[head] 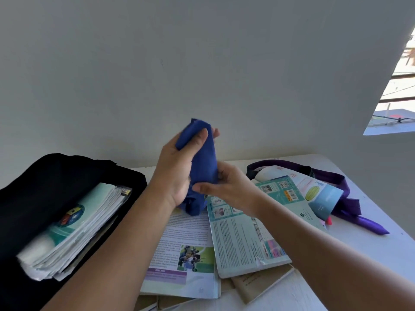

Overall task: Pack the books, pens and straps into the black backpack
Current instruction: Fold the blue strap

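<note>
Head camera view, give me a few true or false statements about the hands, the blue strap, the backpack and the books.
1. Both hands hold the folded blue fabric strap above the table. True.
2. The open black backpack already holds books. True.
3. The purple fabric strap is inside the backpack. False: it lies on the white table, at the right.
4. The left hand is empty. False: it grips the strap, as does the right hand.
</note>
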`<state>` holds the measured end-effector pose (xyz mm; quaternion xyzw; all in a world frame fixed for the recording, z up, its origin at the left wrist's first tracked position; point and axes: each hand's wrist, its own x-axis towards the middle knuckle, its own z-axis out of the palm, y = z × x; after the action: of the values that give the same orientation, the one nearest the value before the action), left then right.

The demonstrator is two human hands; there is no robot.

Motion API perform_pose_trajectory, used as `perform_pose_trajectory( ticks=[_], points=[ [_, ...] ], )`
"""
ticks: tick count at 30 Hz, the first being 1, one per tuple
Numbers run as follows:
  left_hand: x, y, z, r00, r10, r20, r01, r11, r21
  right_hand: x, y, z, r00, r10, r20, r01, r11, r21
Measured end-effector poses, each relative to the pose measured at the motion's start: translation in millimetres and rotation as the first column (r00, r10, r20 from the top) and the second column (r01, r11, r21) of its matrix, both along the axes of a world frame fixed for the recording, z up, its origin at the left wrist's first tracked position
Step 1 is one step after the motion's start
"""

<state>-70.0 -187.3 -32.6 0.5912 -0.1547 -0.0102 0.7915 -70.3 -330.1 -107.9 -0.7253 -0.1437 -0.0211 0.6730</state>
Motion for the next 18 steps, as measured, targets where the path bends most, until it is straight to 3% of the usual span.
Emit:
perform_pose_trajectory(
  ticks=[5, 11, 15, 18],
  points=[
    [11.9, 20.3, 34.3, 0.999, 0.040, -0.001, -0.040, 0.986, -0.165, -1.3, 0.6, -0.5, 0.987, -0.111, 0.114, 0.126, 0.983, -0.136],
    [28.9, 43.2, 19.7, 0.987, 0.125, -0.102, -0.154, 0.915, -0.372, 1.4, 0.4, 22.7, 0.907, -0.270, 0.324, 0.356, 0.902, -0.246],
    [13.5, 33.5, -12.6, 0.938, -0.119, -0.326, -0.002, 0.938, -0.347, 4.4, 7.2, 34.6, 0.893, -0.294, 0.342, 0.393, 0.879, -0.270],
    [-3.4, 23.2, -28.0, 0.879, -0.295, -0.375, 0.154, 0.919, -0.364, 2.3, 16.5, 39.3, 0.891, -0.268, 0.367, 0.402, 0.840, -0.364]
  ],
)
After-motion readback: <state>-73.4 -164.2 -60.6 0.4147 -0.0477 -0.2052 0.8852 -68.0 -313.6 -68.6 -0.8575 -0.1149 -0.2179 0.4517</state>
